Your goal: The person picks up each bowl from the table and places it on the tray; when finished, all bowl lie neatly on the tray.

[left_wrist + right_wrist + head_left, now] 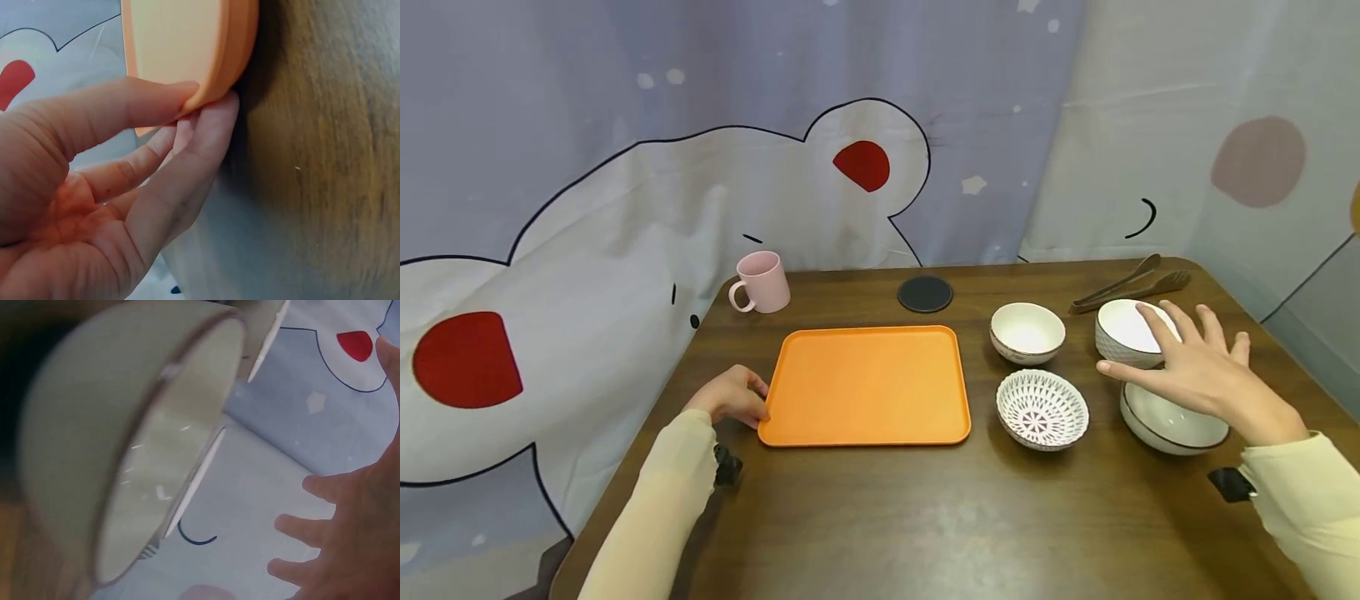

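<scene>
An orange rectangular tray (865, 387) lies flat left of the table's middle. My left hand (732, 396) pinches its near left corner, thumb on top of the rim and fingers beneath, as the left wrist view shows on the tray (181, 44). On the right, my right hand (1206, 367) hovers with fingers spread and holds nothing. Below it is a pale bowl with a dark rim (1172, 421), which also fills much of the right wrist view as a bowl (81, 425). Just beyond the hand stands a white textured bowl (1123, 333), partly covered by the fingers.
Between tray and right hand stand a white bowl (1027, 332) and a patterned bowl (1042, 410). Metal tongs (1123, 292) lie at the back right. A black round coaster (924, 294) and a pink mug (763, 282) are along the back edge, before a printed curtain (700, 192).
</scene>
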